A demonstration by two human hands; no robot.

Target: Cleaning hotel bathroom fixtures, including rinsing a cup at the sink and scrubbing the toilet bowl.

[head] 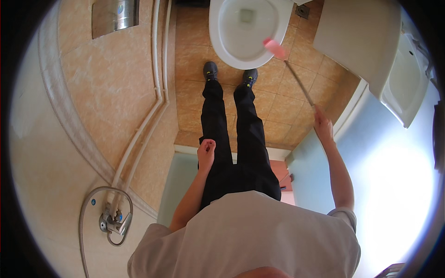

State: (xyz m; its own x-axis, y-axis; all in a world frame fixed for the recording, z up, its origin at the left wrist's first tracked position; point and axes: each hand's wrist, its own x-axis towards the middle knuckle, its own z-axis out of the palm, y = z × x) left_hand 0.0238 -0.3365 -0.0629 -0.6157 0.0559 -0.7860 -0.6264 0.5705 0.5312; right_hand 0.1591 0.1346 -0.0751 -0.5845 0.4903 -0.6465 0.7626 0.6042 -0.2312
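Observation:
My right hand grips the handle end of a toilet brush with a thin metal-coloured handle. Its pink head, slightly blurred, is over the front right rim of the white toilet bowl; whether it touches the rim I cannot tell. Some water shows at the bottom of the bowl. My left hand is loosely curled in front of my left thigh, with nothing visible in it.
A white washbasin stands at the right, near a floor drain. White pipes run along the tiled left wall, below a metal paper holder. A shower mixer with a looped hose is at the lower left.

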